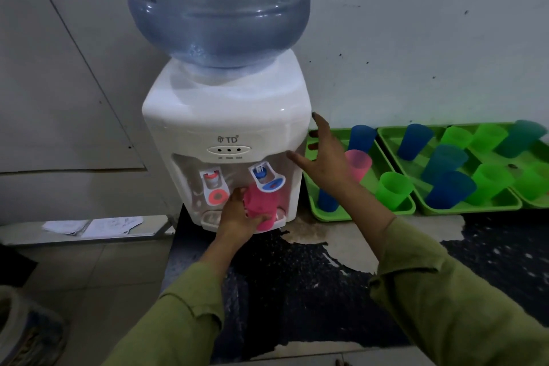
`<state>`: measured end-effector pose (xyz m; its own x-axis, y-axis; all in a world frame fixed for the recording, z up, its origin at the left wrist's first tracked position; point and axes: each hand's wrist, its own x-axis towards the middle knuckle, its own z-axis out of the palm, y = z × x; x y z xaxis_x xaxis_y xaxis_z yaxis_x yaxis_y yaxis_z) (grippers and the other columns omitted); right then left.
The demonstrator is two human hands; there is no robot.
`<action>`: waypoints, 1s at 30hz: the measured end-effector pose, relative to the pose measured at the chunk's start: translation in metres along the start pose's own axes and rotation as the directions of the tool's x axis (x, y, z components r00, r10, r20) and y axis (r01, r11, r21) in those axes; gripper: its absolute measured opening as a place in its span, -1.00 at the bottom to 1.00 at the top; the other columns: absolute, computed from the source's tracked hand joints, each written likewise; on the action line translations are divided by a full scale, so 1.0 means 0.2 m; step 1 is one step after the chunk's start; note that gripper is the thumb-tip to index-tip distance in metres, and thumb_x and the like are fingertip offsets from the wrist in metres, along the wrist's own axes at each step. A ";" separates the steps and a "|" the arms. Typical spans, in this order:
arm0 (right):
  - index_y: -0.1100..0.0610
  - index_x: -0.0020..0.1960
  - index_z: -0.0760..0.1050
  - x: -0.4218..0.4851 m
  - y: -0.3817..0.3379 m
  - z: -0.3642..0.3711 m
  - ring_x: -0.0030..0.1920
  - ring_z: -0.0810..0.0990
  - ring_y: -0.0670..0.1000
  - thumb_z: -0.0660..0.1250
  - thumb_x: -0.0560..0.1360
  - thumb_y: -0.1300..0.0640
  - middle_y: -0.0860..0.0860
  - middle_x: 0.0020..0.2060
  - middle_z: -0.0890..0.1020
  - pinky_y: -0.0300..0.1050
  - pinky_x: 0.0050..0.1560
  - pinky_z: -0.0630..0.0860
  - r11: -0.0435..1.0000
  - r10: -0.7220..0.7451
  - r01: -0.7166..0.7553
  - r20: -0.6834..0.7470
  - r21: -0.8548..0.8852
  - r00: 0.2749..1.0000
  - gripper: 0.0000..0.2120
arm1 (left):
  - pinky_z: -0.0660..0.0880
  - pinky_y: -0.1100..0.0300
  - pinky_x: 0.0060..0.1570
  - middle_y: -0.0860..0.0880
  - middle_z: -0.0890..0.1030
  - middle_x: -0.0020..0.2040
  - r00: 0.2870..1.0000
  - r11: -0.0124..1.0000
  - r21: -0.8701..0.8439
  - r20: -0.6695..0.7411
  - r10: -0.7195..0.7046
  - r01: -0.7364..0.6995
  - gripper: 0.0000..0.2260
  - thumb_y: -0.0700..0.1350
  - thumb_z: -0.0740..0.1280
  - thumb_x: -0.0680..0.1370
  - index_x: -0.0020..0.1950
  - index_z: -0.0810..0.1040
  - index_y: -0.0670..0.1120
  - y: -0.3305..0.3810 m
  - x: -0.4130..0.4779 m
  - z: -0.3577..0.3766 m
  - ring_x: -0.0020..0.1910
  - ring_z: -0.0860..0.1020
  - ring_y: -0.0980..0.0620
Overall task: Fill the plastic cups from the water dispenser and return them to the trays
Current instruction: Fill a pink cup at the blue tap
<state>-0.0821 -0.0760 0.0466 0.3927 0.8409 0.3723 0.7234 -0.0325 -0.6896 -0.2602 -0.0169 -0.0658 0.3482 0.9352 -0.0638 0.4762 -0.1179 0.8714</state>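
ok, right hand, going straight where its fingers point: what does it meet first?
Probably the white water dispenser, at its right front corner: the open right hand points up-left toward it. Depth is unclear from one view; it could pass along the side wall.

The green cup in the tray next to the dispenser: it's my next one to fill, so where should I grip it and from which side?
Wrap the right hand round the green cup, on its side wall just below the rim, coming from above and its left. It stands upright, mouth up, widening upward; the tray wall is close on its right, bare floor on its left.
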 end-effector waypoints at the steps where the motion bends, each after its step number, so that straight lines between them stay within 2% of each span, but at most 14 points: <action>1: 0.08 0.48 0.05 0.01 0.00 0.00 0.23 0.47 0.12 0.47 0.37 -0.02 0.12 0.31 0.45 -0.14 0.07 0.40 0.999 -0.041 0.041 0.008 -0.012 0.999 -0.15 | 0.49 -0.06 0.19 -0.09 0.57 0.18 1.000 1.000 0.005 0.006 0.010 -0.010 -0.37 -0.16 0.59 0.22 0.20 0.40 -0.07 0.00 0.00 0.00 0.14 0.55 -0.08; 4: 0.08 0.48 0.04 0.03 -0.01 0.01 0.14 0.55 0.14 0.47 0.36 0.02 0.12 0.23 0.53 -0.18 -0.06 0.41 0.994 -0.101 0.101 0.002 -0.035 0.995 -0.15 | 0.48 -0.07 0.20 -0.11 0.56 0.19 1.000 0.999 0.026 0.007 0.029 -0.029 -0.37 -0.17 0.59 0.23 0.20 0.39 -0.10 0.01 0.00 0.00 0.15 0.54 -0.10; 10: 0.08 0.45 0.09 0.02 0.01 0.02 0.04 0.60 0.15 0.48 0.36 0.04 0.14 0.12 0.59 -0.18 -0.18 0.41 0.993 -0.091 0.088 -0.037 -0.078 0.995 -0.19 | 0.45 -0.05 0.24 -0.13 0.53 0.22 0.999 0.997 0.076 0.024 0.023 -0.025 -0.34 -0.16 0.59 0.23 0.25 0.37 -0.15 0.02 0.00 0.00 0.20 0.51 -0.11; 12: 0.08 0.45 0.10 0.02 0.01 0.02 0.05 0.60 0.14 0.48 0.36 0.03 0.13 0.13 0.59 -0.17 -0.18 0.43 0.993 -0.086 0.082 -0.038 -0.083 0.996 -0.19 | 0.43 -0.03 0.26 -0.14 0.52 0.24 0.999 0.994 0.103 0.032 0.023 -0.026 -0.32 -0.14 0.58 0.24 0.27 0.35 -0.17 0.02 0.00 0.00 0.22 0.50 -0.11; 20: 0.11 0.44 0.11 0.02 -0.02 0.02 0.06 0.60 0.18 0.47 0.37 0.06 0.17 0.13 0.58 0.09 -0.07 0.57 0.995 -0.047 0.045 -0.026 -0.086 0.999 -0.22 | 0.36 0.00 0.31 -0.18 0.48 0.26 0.998 0.977 0.202 0.032 0.056 -0.062 -0.31 -0.12 0.56 0.28 0.31 0.33 -0.22 0.04 0.00 -0.01 0.27 0.45 -0.15; 30: 0.11 0.43 0.11 0.01 -0.03 0.03 0.06 0.60 0.17 0.46 0.38 0.09 0.16 0.15 0.57 0.06 -0.03 0.57 0.999 -0.018 0.017 -0.023 -0.051 1.000 -0.24 | 0.34 0.00 0.31 -0.21 0.46 0.29 0.998 0.970 0.238 0.039 0.041 -0.049 -0.29 -0.10 0.54 0.31 0.34 0.29 -0.24 0.06 -0.01 -0.02 0.29 0.43 -0.16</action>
<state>-0.0897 -0.0712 0.0477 0.3925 0.8286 0.3993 0.7579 -0.0454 -0.6508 -0.2578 -0.0185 -0.0537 0.3990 0.9157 -0.0471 0.6370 -0.2399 0.7326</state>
